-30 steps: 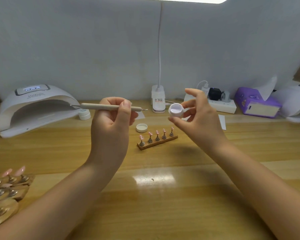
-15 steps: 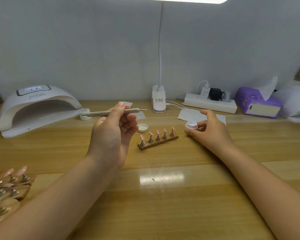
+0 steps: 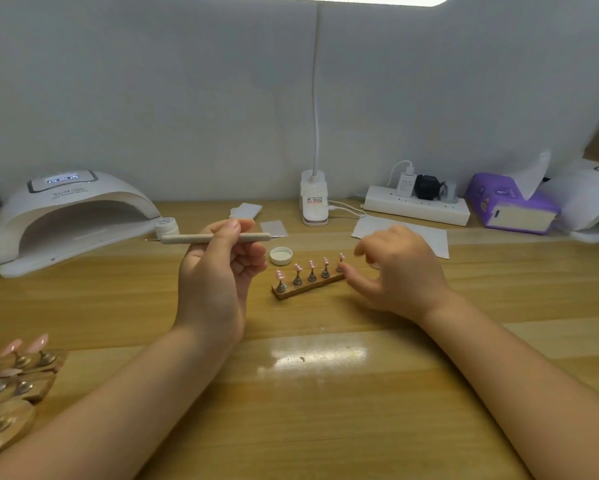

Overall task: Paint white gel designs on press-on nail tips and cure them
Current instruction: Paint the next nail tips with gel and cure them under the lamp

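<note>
Tips (image 3: 311, 264) stand on the stand (image 3: 308, 287) just right of the left hand (image 3: 218, 275) gripping the pen (image 3: 215, 238); right hand (image 3: 400, 271), loosely open, should steady the stand's end gently.

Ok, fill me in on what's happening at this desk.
A person is decorating press-on nail tips. The left hand holds a dotting pen level above the desk, while the right hand reaches to the right end of the wooden strip carrying five pink tips. An open lid lies behind the strip, and the curing lamp stands far left.
</note>
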Available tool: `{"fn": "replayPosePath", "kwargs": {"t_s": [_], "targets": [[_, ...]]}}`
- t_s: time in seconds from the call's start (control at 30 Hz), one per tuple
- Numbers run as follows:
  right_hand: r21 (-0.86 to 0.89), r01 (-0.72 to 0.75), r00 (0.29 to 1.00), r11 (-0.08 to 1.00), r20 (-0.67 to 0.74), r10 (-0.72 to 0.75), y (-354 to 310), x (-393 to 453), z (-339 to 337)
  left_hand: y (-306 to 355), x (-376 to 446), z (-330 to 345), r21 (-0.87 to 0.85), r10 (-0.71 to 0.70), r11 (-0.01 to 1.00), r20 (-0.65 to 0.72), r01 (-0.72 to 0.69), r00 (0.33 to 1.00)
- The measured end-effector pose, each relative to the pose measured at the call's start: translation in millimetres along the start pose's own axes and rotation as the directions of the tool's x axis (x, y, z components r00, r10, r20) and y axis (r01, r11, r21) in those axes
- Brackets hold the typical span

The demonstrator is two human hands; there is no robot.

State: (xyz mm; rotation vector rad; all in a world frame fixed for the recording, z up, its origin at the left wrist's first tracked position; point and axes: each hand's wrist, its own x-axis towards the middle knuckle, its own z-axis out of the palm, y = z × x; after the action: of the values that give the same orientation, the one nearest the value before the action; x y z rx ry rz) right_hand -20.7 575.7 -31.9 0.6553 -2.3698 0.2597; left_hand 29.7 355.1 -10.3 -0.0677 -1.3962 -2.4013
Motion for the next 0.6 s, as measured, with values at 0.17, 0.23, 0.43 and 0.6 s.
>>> {"fn": "replayPosePath", "kwargs": {"t_s": [0.17, 0.23, 0.43, 0.6], "targets": [[-0.16, -0.051, 0.984, 0.986, 0.158, 0.077, -13.3, -0.4, 6.8, -8.0, -2.5, -6.7, 0.079, 0.074, 0.994, 0.056, -0.079, 0.996], [-0.227, -0.086, 0.966, 0.97, 0.218, 0.137, -12.4, 0.1, 8.7, -10.6, -3.2, -8.7, 0.09, 0.07, 0.993, 0.059, -0.075, 0.996], [-0.179, -0.217, 0.914, 0.959, 0.307, 0.264, -8.8, 1.9, 14.7, -17.9, -6.4, -7.1, 0.092, 0.053, 0.994, 0.064, -0.059, 0.997], [-0.128, -0.246, 0.92, 0.961, 0.282, 0.273, -14.6, 2.3, 15.1, -22.2, -10.3, -6.5, 0.132, 0.049, 0.99, 0.069, -0.058, 0.996]]}}
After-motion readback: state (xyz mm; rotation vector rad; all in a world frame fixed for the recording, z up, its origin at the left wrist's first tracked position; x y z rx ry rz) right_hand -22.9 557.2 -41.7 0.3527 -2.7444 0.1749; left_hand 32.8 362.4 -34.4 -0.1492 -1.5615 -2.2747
